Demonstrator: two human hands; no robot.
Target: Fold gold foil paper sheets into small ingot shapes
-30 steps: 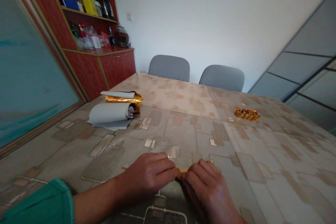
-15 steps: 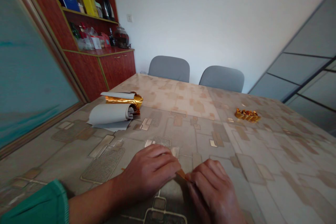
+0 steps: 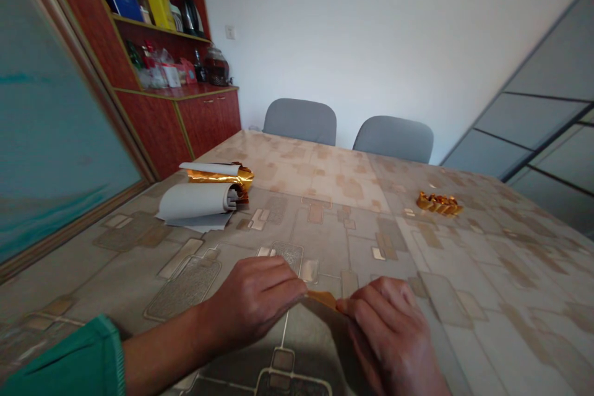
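My left hand (image 3: 253, 300) and my right hand (image 3: 385, 334) pinch the two ends of a narrow gold foil strip (image 3: 322, 299), holding it low over the table. My fingers hide both of its ends. A patterned plastic table cover (image 3: 352, 247) lies under my hands. Farther off to the left is a rolled sheet of grey paper (image 3: 195, 201), with a gold foil roll (image 3: 218, 176) behind it. A small heap of folded gold foil pieces (image 3: 439, 203) sits on the right.
A red-brown wooden cabinet (image 3: 206, 117) with cluttered shelves stands beyond the table's left corner. Two grey chairs (image 3: 299, 121) (image 3: 394, 138) stand at the far edge. A large glass panel (image 3: 55, 136) rises along the left side, and another panel (image 3: 542, 105) stands on the right.
My hands have drawn slightly apart, with the right hand moving right. More of the gold foil strip now shows between them.
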